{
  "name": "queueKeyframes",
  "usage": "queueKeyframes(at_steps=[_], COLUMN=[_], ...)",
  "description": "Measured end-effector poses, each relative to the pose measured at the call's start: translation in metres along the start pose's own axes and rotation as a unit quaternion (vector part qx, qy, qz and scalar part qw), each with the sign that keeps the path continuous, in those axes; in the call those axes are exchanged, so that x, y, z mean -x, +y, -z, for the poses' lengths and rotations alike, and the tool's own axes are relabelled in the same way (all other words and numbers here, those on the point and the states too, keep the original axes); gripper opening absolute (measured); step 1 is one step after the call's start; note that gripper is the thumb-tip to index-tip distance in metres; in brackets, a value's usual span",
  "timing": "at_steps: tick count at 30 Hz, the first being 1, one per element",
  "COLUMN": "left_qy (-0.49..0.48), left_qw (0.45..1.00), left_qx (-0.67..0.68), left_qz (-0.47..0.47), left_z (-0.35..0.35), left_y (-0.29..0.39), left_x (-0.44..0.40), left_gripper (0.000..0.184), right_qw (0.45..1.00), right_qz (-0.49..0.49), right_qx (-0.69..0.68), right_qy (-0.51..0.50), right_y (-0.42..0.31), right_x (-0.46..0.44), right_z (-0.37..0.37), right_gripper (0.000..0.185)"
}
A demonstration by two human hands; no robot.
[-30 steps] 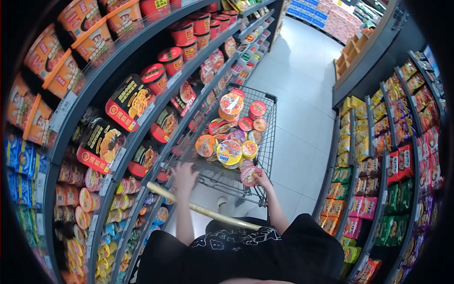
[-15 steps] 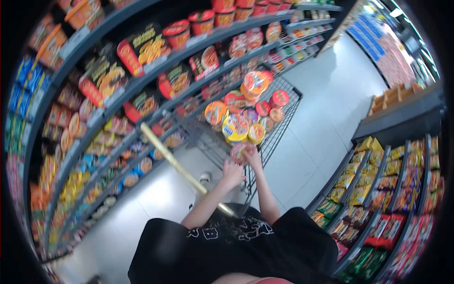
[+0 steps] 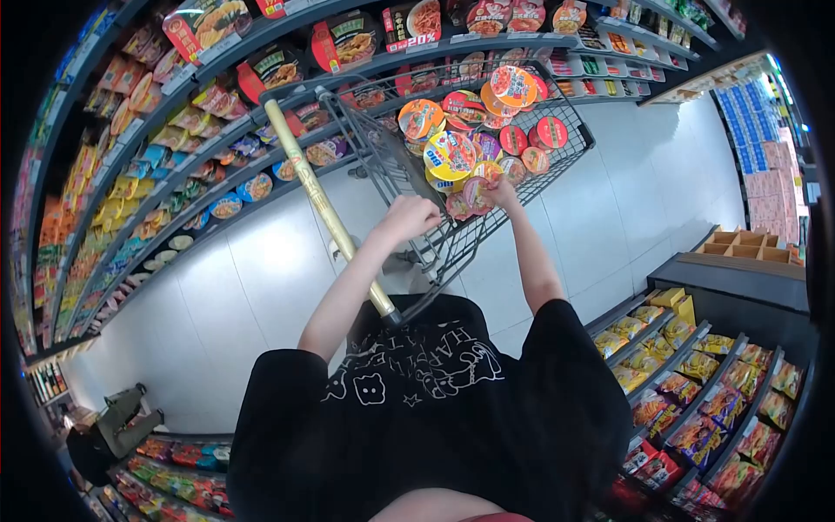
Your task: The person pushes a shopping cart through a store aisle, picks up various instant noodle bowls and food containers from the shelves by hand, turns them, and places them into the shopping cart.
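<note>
My right hand (image 3: 502, 193) grips a pinkish instant noodle cup (image 3: 477, 195) by its lid side, inside the near end of the shopping cart (image 3: 513, 196). Around it lie several other cups and bowls: a yellow noodle bowl (image 3: 450, 155), an orange noodle bowl (image 3: 421, 119) and a red-lidded cup (image 3: 551, 132). My left hand (image 3: 412, 218) hovers above the cart's near end with its fingers curled in, and nothing shows in it. The cart's pale gold handle (image 3: 320, 196) runs to the left of that hand.
Shelves of noodle bowls (image 3: 346, 42) curve along the left and top, close to the cart. Racks of bagged snacks (image 3: 687, 391) stand at right, below a wooden divided tray (image 3: 744, 246). A person (image 3: 113, 426) is at lower left. Tiled floor (image 3: 644, 183) extends beyond the cart.
My hands have moved apart: the left drew back from the noodle cup toward the handle, while the right carried the cup to the pile. The view has shifted, bringing a person in at lower left.
</note>
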State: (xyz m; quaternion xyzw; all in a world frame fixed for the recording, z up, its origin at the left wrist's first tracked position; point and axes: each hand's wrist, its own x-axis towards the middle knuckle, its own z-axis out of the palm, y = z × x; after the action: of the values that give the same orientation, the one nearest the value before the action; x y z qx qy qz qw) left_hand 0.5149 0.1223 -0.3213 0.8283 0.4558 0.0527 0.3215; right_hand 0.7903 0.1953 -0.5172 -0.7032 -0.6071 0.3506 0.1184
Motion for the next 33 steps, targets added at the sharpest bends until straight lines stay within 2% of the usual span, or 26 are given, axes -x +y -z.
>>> queueKeyframes(at_steps=[1,3,4,5,7,9,11,13,15,17,21,23,24,25,27,29,30,31,32,33], left_qy=[0.001,0.038,0.063,0.068,0.081,0.083,0.102,0.112,0.12,0.153,0.151,0.126,0.092,0.093,0.033,0.017,0.0,0.004,-0.023,-0.051], left_qw=[1.0,0.996,0.992,0.992,0.98,0.982,0.984,0.985,0.983,0.986,0.987,0.98,0.976,0.975,0.947,0.937,0.926,0.928,0.923,0.918], left_qx=[0.004,0.074,0.112,0.108,0.183,0.168,0.141,0.131,0.13,0.067,-0.005,-0.103,-0.113,-0.114,-0.198,-0.232,-0.264,-0.266,-0.27,-0.274], left_qz=[0.007,0.011,0.004,0.015,0.017,0.032,0.029,0.023,0.042,0.024,0.061,0.118,0.164,0.166,0.251,0.26,0.271,0.262,0.273,0.284], left_z=[0.002,0.005,0.007,0.009,0.006,0.005,0.005,0.003,0.001,-0.007,-0.008,-0.019,-0.034,-0.046,-0.065,-0.085,-0.091,-0.094,-0.097,-0.099], left_y=[-0.005,-0.012,-0.015,-0.018,-0.022,-0.021,-0.019,-0.02,-0.02,-0.024,-0.016,-0.01,-0.01,-0.005,0.003,0.016,0.02,0.017,0.014,0.011], left_x=[-0.001,-0.001,-0.002,-0.002,-0.003,-0.002,-0.003,-0.002,-0.002,-0.004,-0.005,-0.01,-0.015,-0.019,-0.026,-0.024,-0.026,-0.029,-0.03,-0.03], left_gripper=[0.017,0.015,0.015,0.015,0.016,0.017,0.016,0.015,0.015,0.014,0.012,0.012,0.013,0.013,0.015,0.016,0.018,0.018,0.02,0.022], right_qw=[1.0,0.987,0.986,0.981,0.961,0.939,0.967,0.97,0.971,0.969,0.966,0.964,0.963,0.961,0.963,0.959,0.939,0.939,0.937,0.893], right_qz=[0.003,-0.078,-0.071,-0.081,-0.106,-0.113,-0.018,0.059,-0.007,-0.068,-0.156,-0.19,-0.206,-0.222,-0.24,-0.268,-0.29,-0.294,-0.14,0.017], right_qx=[0.002,-0.011,-0.011,-0.049,-0.124,-0.17,-0.024,0.038,0.075,0.094,0.099,0.088,0.082,0.073,0.036,-0.008,0.143,0.14,0.233,0.316], right_qy=[-0.007,-0.139,-0.148,-0.171,-0.222,-0.275,-0.252,-0.233,-0.226,-0.216,-0.182,-0.164,-0.155,-0.146,-0.122,-0.088,-0.122,-0.113,-0.221,-0.32], right_y=[-0.001,0.002,0.006,0.006,0.031,0.039,0.023,0.117,0.094,0.068,0.053,0.054,0.057,0.065,0.075,0.102,-0.028,-0.024,-0.015,-0.007], right_x=[-0.003,-0.01,-0.014,-0.018,-0.031,-0.032,-0.025,-0.084,-0.076,-0.067,-0.062,-0.061,-0.06,-0.061,-0.066,-0.078,-0.022,-0.028,-0.032,-0.035], right_z=[-0.002,-0.01,-0.019,-0.028,-0.059,-0.074,-0.074,-0.146,-0.145,-0.143,-0.15,-0.155,-0.16,-0.165,-0.177,-0.198,-0.117,-0.117,-0.124,-0.126], right_gripper=[0.061,0.056,0.056,0.056,0.056,0.053,0.048,0.055,0.055,0.055,0.054,0.054,0.054,0.054,0.054,0.054,0.06,0.06,0.062,0.063])
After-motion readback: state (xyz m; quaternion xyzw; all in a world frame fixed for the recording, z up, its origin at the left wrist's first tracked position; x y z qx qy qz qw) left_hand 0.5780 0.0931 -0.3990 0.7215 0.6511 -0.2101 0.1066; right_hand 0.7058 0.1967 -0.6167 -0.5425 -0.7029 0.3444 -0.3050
